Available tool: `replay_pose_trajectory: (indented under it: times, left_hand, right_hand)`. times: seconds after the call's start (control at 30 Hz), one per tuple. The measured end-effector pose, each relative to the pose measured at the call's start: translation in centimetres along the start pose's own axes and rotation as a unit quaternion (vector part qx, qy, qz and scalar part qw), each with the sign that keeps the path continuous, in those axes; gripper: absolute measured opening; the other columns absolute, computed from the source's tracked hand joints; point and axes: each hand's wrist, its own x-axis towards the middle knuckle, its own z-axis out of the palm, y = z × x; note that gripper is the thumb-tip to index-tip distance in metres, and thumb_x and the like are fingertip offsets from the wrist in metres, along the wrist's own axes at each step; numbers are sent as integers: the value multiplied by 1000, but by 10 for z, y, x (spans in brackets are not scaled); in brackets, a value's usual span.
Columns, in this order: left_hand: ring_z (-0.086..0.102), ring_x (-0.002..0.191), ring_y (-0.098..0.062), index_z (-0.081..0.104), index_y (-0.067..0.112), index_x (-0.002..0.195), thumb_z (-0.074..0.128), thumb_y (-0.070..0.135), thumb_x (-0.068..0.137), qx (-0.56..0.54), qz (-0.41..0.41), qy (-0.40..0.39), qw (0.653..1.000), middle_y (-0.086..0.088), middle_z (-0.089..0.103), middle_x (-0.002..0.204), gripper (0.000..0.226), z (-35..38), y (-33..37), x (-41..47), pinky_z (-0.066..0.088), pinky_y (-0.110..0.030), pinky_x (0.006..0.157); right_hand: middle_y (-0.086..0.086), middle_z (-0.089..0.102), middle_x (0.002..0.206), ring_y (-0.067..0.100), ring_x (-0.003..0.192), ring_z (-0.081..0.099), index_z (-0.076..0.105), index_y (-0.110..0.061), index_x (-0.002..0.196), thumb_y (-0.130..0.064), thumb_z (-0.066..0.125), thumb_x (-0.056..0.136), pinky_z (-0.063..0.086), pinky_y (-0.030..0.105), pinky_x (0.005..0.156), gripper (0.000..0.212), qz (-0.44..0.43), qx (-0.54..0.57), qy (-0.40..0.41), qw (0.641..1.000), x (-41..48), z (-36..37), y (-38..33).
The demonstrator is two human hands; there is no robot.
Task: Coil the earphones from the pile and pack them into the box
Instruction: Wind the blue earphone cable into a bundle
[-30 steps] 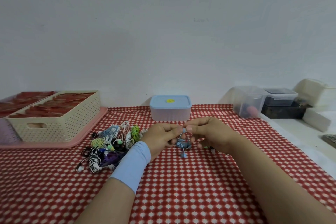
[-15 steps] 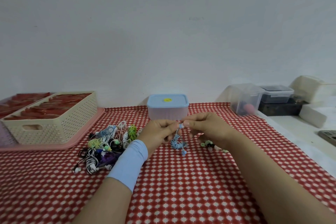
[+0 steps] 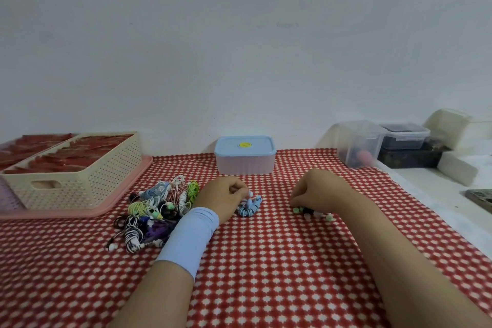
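A coiled light-blue earphone (image 3: 249, 206) lies on the red checked cloth in front of the closed box with a blue lid (image 3: 245, 154). My left hand (image 3: 226, 196), with a pale blue wristband, pinches one bud of that coil. To its left lies the pile of tangled earphones (image 3: 159, 208) in several colours. My right hand (image 3: 319, 189) is down on the cloth to the right, its fingers curled over a small cluster of green, white and black ear tips (image 3: 311, 212). Whether it holds one is hidden.
A cream perforated basket (image 3: 80, 181) with red contents stands on a pink tray (image 3: 127, 194) at the left. Clear and dark containers (image 3: 362, 141) and white blocks (image 3: 456, 173) sit at the back right, beyond the cloth's right edge.
Both hands came down from holding the blue earphone up between them. The coil now lies on the cloth under my left hand, and my right hand moved right onto the ear tips.
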Motion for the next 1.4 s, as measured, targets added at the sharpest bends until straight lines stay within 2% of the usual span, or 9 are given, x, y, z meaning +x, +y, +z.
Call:
replay_pose_trajectory:
  times: [0.13, 0.27, 0.53, 0.63, 0.77, 0.93, 1.13, 1.27, 1.4]
  left_hand:
    - [58, 104, -7, 70, 25, 118, 58, 31, 97, -2, 30, 15, 999, 8, 66, 121, 25, -4, -1, -1, 41, -21, 91]
    - [57, 110, -10, 70, 26, 118, 53, 26, 100, 10, 62, 37, 997, 7, 64, 122, 25, -9, 2, -2, 41, -22, 94]
    - [55, 117, -15, 68, 30, 124, 53, 26, 100, 88, 59, -60, 993, 6, 61, 125, 29, -9, 5, -2, 43, -35, 105]
    - [60, 109, -13, 72, 25, 118, 62, 21, 95, 94, 47, -48, 993, 4, 65, 122, 25, -9, 5, 0, 44, -27, 101]
    - [55, 82, -3, 78, 23, 100, 68, 19, 91, 80, 55, -45, 994, 7, 67, 104, 14, -10, 5, 1, 46, -22, 88]
    - [63, 90, -3, 72, 30, 95, 64, 23, 94, -75, 47, -3, 996, 15, 70, 97, 11, -11, 4, -5, 47, -20, 83]
    - [67, 82, 8, 69, 27, 100, 60, 20, 97, -222, 26, 8, 975, 11, 75, 87, 13, -13, 10, -15, 46, -5, 75]
    - [61, 66, 7, 76, 25, 87, 59, 27, 97, -273, 2, 11, 962, 11, 76, 84, 20, -6, 12, -17, 47, -20, 72]
    - [61, 63, 4, 74, 26, 97, 60, 19, 97, -345, 1, 11, 938, 7, 75, 82, 16, -4, 17, -18, 44, -12, 62]
  right_hand:
    - [-13, 75, 91, 3, 82, 66, 80, -30, 95, -34, 76, 86, 55, 24, 75, 11, -12, 15, 17, 1000, 1, 2, -3]
    - [-15, 73, 92, 4, 84, 65, 77, -31, 96, -33, 72, 91, 57, 30, 83, 8, -31, 74, 44, 996, 3, 7, -3]
    - [-16, 73, 97, 3, 84, 65, 76, -34, 102, -38, 66, 94, 56, 30, 81, 13, -73, 48, 31, 996, 3, 13, -11]
    - [-13, 73, 96, 1, 78, 63, 76, -30, 102, -38, 66, 95, 51, 22, 70, 14, -75, 53, 13, 996, 3, 15, -11]
    - [-17, 69, 90, 4, 81, 66, 70, -36, 89, -37, 70, 92, 55, 24, 74, 4, -86, 115, 38, 989, 6, 19, -9]
    - [-14, 71, 91, 6, 87, 67, 71, -34, 85, -30, 73, 90, 57, 29, 82, 7, -103, 172, 37, 979, 10, 25, -9]
    - [-10, 74, 93, 6, 88, 67, 78, -23, 101, -34, 66, 96, 53, 27, 87, 17, -106, 215, 16, 971, 8, 25, -13]
    - [-1, 76, 102, 13, 96, 69, 78, -20, 107, -37, 59, 99, 54, 33, 92, 27, -87, 225, 21, 970, 9, 24, -12]
    - [-11, 75, 103, -3, 93, 67, 78, -22, 106, -19, 69, 95, 51, 17, 90, 15, -110, 286, 60, 950, 7, 23, -10]
